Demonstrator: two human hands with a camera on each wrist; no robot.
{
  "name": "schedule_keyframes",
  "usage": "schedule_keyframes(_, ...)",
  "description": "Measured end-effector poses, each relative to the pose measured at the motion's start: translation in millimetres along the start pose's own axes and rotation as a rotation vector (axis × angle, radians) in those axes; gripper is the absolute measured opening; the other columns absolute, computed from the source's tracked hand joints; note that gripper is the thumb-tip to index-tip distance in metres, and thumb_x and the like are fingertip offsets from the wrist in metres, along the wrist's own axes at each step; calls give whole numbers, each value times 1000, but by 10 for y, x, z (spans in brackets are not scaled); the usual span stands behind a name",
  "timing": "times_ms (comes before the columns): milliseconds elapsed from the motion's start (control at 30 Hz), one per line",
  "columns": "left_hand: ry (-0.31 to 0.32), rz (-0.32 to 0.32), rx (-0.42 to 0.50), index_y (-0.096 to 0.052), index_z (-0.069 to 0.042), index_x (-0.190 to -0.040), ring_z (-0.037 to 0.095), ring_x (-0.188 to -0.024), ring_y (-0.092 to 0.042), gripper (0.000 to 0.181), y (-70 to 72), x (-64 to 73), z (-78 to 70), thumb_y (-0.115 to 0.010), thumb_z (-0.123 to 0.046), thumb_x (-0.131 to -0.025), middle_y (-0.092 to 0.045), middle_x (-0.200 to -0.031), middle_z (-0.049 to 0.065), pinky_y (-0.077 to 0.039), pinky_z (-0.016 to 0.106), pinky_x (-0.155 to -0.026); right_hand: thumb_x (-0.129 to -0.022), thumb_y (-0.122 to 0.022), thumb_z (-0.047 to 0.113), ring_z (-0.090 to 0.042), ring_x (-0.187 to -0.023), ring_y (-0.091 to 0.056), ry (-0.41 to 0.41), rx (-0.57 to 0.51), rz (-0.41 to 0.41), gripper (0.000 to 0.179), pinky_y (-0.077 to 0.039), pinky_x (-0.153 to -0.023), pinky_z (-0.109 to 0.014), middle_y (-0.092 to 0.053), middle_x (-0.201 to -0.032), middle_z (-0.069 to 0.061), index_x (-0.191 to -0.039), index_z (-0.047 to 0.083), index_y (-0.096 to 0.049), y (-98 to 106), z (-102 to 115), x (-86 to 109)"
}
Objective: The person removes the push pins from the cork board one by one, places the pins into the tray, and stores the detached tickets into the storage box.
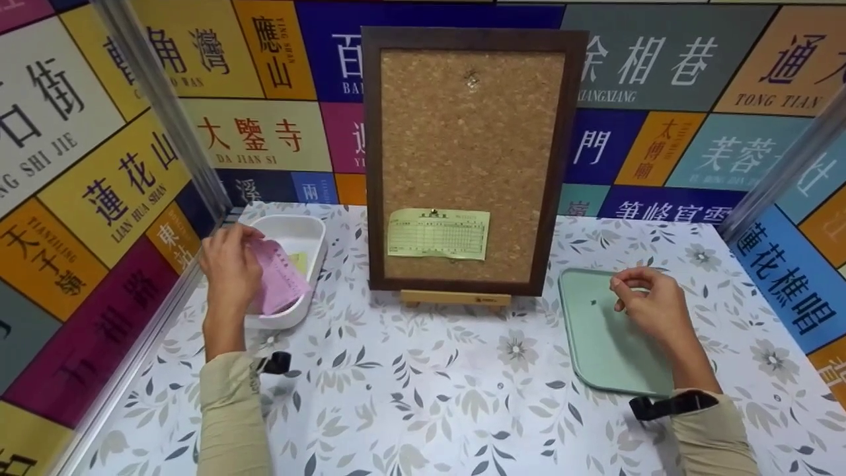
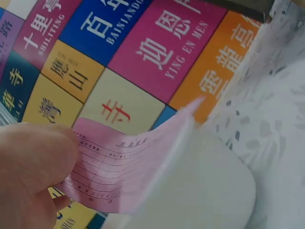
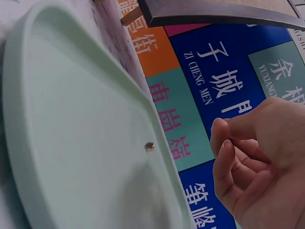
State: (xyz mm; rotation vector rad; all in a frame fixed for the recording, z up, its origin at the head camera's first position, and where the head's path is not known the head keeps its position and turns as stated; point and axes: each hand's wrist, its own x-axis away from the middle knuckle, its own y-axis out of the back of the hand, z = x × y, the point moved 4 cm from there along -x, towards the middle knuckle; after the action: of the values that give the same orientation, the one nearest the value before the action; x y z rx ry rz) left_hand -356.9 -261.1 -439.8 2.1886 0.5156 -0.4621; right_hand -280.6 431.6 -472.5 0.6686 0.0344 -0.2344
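Pink paper hangs pinched in the left hand, by the white box below it, and may crumple or rip if tugged because it looks thin, while the right hand, fingers curled in, nothing showing between them, is over the green tray.

Pink slip printed with dark lines, bent, pinched at its edge by the left hand, held over the white bin between eight and nine o'clock, small shiny pin laid on the green tray towards four o'clock.
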Motion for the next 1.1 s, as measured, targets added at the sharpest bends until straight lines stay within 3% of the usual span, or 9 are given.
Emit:
schedule_keyframes(267,8,-57,26,-74,-8,-109,46,-127,-48,30,-21,23,125,-49,7,-102,-65,-126,23,-31,64,-113,-109,-65,32,-8,-70,-73,-30,15,38,36,-56,-57,-24,-79,-94,0,-124,0,-66,-42,-141,-35)
schedule_keyframes(500,-42,-37,40,-75,-5,-107,50,-118,-51,28,-158,28,123,-52,8,-97,-68,-119,26,-36,64,-108,-107,-68,23,-13,-72,-72,-20,79,100,25,-56,-58,-25,-78,-97,-15,-118,1,-72,-69,-207,-29)
schedule_keyframes(700,-88,6,90,-74,3,-105,55,-115,-56,23,-291,42,121,-53,8,-97,-69,-113,31,-39,61,-107,-105,-71,24,-15,-75,-71,-11,181,157,22,-53,-60,-25,-78,-96,-13,-113,4,-76,-104,-249,-17)
schedule_keyframes(1100,-58,68,47,-76,1,-107,55,-118,-57,23,-298,54,149,-59,4,-93,-69,-119,31,-41,61,-108,-103,-74,24,-11,-73,-67,-37,204,171,21,-52,-62,-25,-78,-89,-7,-109,5,-79,-159,-283,-15)
